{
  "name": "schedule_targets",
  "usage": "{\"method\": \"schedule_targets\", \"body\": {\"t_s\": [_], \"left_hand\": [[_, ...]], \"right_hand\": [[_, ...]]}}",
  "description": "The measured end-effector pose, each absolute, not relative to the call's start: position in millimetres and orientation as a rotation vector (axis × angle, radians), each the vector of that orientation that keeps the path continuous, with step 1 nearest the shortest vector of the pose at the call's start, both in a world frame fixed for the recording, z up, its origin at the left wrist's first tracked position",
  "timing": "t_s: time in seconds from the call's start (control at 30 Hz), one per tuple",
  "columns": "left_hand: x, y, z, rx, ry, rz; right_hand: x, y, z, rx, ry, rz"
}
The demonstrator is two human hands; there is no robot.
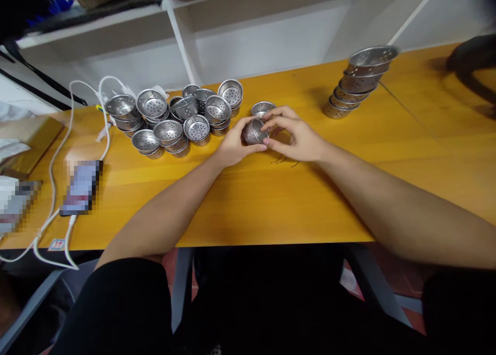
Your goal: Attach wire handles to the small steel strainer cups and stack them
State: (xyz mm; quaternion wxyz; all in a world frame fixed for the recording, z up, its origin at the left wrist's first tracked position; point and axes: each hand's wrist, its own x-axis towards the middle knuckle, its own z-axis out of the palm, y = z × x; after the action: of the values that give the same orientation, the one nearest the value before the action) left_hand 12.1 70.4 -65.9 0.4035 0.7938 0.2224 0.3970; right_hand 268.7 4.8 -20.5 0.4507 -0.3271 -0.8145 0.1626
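Note:
My left hand and my right hand meet over the middle of the yellow table. Between them they grip one small perforated metal cup, tilted on its side. The left fingers wrap its bottom; the right fingers pinch at its rim. Another such cup stands just behind the hands. A few thin dark wire pieces lie on the table under my right wrist.
A cluster of several perforated metal cups sits at the back left. A leaning stack of the same cups stands at the back right. A phone on a white cable lies at the left. White shelving rises behind the table.

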Motion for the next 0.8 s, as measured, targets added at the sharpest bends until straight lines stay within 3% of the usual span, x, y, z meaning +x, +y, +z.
{"method": "schedule_targets", "body": {"t_s": [0.33,0.6,0.8], "left_hand": [[6,89,-76,1.947,0.389,0.904],[6,83,-70,1.975,0.489,0.859],[6,78,-64,2.029,0.563,0.905]], "right_hand": [[281,7,-7,-0.804,-2.119,0.591],[278,3,-5,-0.872,-2.107,0.499],[276,1,2,-0.872,-1.989,0.654]]}}
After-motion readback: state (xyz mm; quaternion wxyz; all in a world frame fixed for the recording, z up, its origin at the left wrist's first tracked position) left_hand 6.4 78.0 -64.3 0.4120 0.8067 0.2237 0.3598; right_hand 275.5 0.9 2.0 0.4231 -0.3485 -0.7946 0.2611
